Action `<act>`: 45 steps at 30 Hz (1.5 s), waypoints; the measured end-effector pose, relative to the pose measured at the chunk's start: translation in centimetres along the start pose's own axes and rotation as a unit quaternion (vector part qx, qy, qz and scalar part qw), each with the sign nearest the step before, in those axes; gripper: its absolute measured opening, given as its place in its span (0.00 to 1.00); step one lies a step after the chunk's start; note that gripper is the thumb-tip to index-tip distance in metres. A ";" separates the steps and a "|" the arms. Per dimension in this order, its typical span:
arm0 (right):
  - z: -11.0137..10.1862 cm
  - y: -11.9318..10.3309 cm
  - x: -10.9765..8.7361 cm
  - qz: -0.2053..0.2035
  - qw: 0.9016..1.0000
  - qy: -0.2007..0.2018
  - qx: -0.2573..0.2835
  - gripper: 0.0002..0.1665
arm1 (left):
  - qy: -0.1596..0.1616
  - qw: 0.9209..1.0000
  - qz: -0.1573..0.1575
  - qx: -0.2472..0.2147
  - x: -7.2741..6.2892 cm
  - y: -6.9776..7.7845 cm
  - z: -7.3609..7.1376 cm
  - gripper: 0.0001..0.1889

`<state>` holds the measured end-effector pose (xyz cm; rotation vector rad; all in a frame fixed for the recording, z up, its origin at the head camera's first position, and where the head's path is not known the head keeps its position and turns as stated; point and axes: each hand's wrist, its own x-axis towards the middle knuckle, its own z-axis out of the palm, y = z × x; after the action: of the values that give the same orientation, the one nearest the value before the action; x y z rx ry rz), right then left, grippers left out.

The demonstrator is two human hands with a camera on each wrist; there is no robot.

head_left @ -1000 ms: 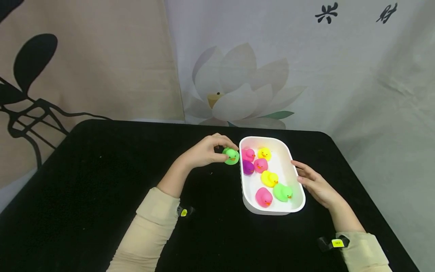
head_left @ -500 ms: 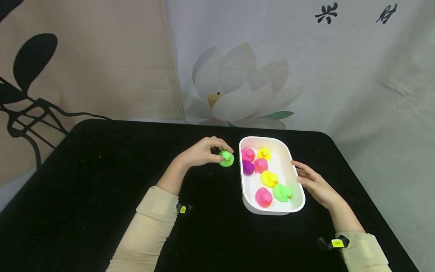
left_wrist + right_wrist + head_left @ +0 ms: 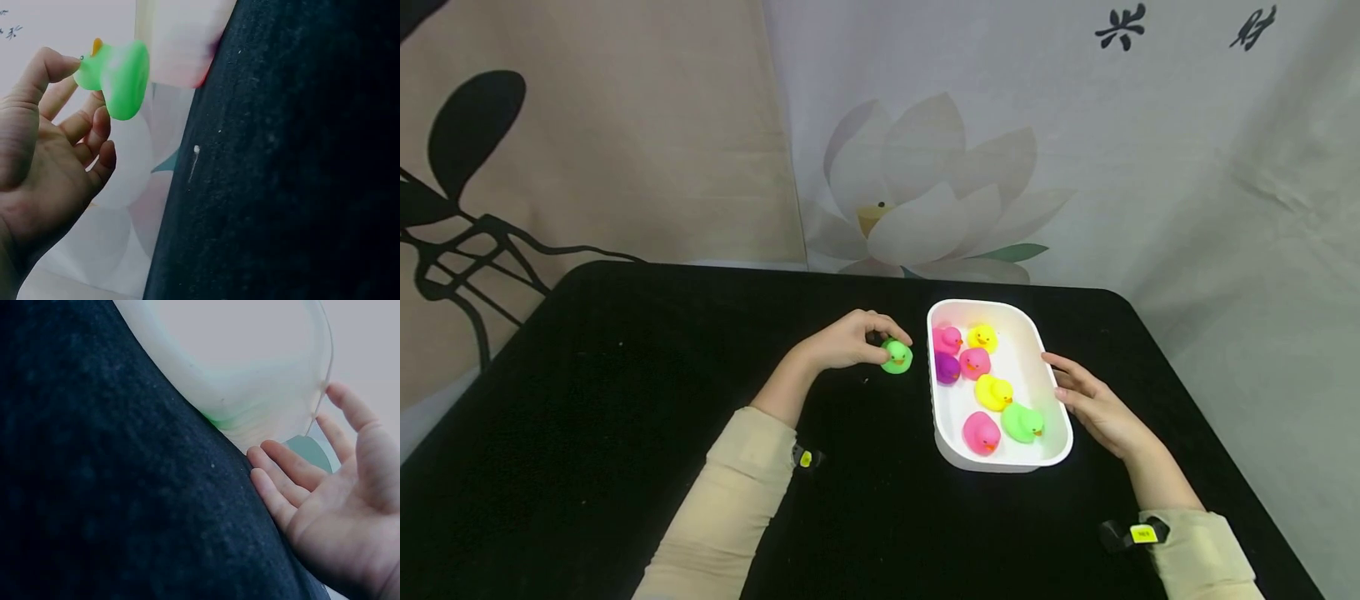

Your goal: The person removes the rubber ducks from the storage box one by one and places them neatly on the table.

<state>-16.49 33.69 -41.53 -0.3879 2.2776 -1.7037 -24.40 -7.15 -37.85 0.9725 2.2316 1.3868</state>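
A green duck [image 3: 898, 358] pinched in the left grip [image 3: 853, 340] is near the white tub [image 3: 992, 467], between nine and ten o'clock; so slight a hold could slip. The right grip [image 3: 1096, 408], uncurled, touches three o'clock; pressing could slide the tub.

A black-covered table [image 3: 587, 375] stands before pale hangings [image 3: 1187, 167] printed with a large lotus [image 3: 936, 196].

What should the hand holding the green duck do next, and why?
I'd guess the left hand should lower its green duck onto the black table. The duck is pinched beside the white tray, not over it, and has moved away from it over the last second. It looks raised in the left wrist view.
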 end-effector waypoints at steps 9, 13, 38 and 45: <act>0.1 -0.3 0.2 0.003 1.000 0.001 -0.003 0.34 | -0.010 1.000 0.004 -0.001 0.0 -0.8 0.1 0.16; 0.2 -0.2 0.2 0.002 1.000 0.001 -0.003 0.34 | -0.017 1.000 -0.001 -0.006 0.0 -1.2 0.2 0.17; 0.0 -0.3 0.1 0.000 1.000 -0.002 0.003 0.33 | -0.025 0.998 -0.040 -0.041 0.1 -2.9 1.0 0.16; 0.1 -0.3 0.0 0.003 1.000 -0.001 0.000 0.33 | -0.027 0.998 -0.048 -0.039 0.0 -2.8 1.1 0.17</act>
<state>-16.41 33.54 -41.31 -0.3820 2.2751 -1.7011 -24.82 -7.24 -40.86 0.8557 2.1381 1.3792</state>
